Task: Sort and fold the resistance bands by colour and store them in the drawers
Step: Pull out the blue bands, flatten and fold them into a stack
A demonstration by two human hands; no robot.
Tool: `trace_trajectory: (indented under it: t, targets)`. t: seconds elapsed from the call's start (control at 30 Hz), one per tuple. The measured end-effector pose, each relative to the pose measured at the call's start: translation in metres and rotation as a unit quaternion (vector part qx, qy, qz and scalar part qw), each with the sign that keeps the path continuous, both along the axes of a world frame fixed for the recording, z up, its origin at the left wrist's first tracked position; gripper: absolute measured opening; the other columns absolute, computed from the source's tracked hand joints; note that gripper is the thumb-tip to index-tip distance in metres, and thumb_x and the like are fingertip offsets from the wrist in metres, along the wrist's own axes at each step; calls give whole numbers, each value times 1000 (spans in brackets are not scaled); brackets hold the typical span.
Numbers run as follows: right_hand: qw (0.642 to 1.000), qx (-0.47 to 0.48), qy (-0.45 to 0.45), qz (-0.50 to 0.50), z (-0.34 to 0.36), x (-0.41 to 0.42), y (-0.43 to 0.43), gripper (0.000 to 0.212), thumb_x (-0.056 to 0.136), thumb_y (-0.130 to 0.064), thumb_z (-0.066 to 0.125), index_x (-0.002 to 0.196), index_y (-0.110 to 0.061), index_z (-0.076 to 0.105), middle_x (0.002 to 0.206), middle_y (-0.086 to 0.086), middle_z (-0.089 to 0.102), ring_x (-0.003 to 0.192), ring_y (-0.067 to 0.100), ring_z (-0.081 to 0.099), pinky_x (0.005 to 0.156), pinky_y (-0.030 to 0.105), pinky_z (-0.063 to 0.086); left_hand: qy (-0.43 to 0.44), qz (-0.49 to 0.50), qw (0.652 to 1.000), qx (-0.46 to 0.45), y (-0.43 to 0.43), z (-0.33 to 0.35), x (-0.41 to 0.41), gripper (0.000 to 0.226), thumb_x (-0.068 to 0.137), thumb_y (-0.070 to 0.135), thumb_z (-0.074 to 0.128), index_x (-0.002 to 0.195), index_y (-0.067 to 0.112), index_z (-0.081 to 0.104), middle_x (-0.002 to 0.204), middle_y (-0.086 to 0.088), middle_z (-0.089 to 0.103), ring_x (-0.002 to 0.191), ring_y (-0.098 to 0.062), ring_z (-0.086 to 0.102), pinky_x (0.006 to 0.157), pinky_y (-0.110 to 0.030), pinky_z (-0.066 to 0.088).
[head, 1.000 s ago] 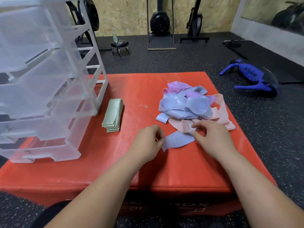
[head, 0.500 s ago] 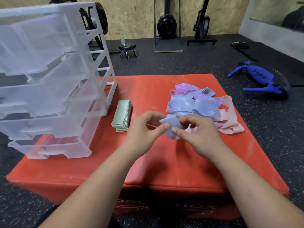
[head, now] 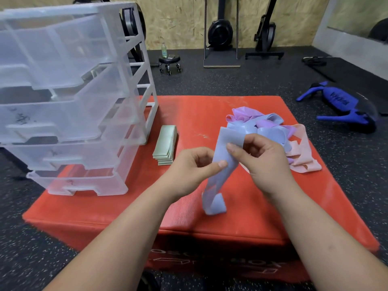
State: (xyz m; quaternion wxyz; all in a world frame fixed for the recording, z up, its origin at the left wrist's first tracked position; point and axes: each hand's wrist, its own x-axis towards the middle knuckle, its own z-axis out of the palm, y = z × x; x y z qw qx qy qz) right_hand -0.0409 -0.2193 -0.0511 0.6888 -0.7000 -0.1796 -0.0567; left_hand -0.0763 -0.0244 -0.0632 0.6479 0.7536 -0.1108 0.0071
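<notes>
A light blue resistance band (head: 217,185) hangs above the red box (head: 273,217), its lower loop curling just over the box top. My left hand (head: 189,169) pinches it at mid height and my right hand (head: 262,158) pinches it higher up. Behind my right hand lies a tangled pile of blue, purple and pink bands (head: 270,133). A neat stack of folded green bands (head: 165,144) sits beside the clear plastic drawer unit (head: 69,106), whose several drawers are pulled partly out.
The red box stands on black speckled gym flooring. A blue exercise device (head: 344,108) lies on the floor at right. A small wheeled stool (head: 169,61) and black machines stand by the back wall.
Both hands lifted the blue band off the pile and raised it; it now hangs stretched out between my fingers instead of bunched at the box top.
</notes>
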Motion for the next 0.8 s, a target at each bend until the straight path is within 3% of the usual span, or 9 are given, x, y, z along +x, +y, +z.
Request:
trace_trajectory:
  t: [0.03,0.1,0.17,0.23,0.3,0.37,0.5,0.67,0.8]
  targets:
    - [1000,14,21,-7,-1,1,0,17,90,-11,80,78,-18,69,65,-13,64,64,0,54,64,17,44,15,-12,1000,16,2,-4,1,9,97,10,76,96,3,72,84,0,76,78,-9,65,75,-23,50]
    - [998,30,57,-21,-4,3,-6,29,93,-11,76,70,-24,64,59,-17,62,56,-3,52,59,13,41,47,-42,997,51,5,-11,0,17,93,12,81,101,0,72,93,-10,77,85,-14,66,80,-31,51]
    - [996,20,84,-28,-6,3,-11,18,92,-20,78,76,-21,70,69,-8,71,63,6,55,64,26,43,75,-85,989,100,6,-16,-2,22,95,17,80,103,-1,72,95,-12,75,85,-14,62,80,-34,49]
    - [993,15,107,-38,-11,1,-16,12,91,-26,79,94,-15,76,89,5,80,75,14,63,71,38,47,97,-103,980,136,8,-23,-2,23,97,22,76,99,0,69,85,0,65,79,-12,54,75,-34,44]
    - [989,13,132,-60,-13,-3,-20,12,92,-25,78,98,-15,76,94,5,81,80,14,70,76,40,49,110,-89,979,150,9,-28,-2,33,96,32,73,96,0,64,81,4,55,77,-13,48,73,-36,38]
    - [987,9,144,-75,-14,-5,-26,8,93,-24,76,96,-17,75,93,2,81,79,13,72,73,35,51,127,-89,978,141,11,-29,-2,39,92,39,76,99,2,65,84,1,63,79,-15,53,75,-40,43]
    - [977,2,182,-112,-20,-3,-44,14,91,-24,79,101,-15,76,92,-2,82,79,8,74,69,28,48,133,-126,961,208,16,-36,-8,30,84,25,89,105,14,71,101,-6,80,86,-14,70,88,-47,58]
    - [965,-38,210,-150,-30,-2,-70,21,85,-22,84,102,-14,77,92,-1,82,77,12,74,71,33,46,109,-60,959,253,28,-36,-8,6,93,22,76,90,22,72,66,16,64,63,-7,51,64,-29,43]
    - [952,-114,239,-152,-43,3,-92,32,77,-22,90,106,-17,77,96,2,79,74,13,72,65,29,49,101,-18,958,267,46,-38,-8,11,97,37,73,93,27,72,65,8,61,59,-11,47,62,-32,39]
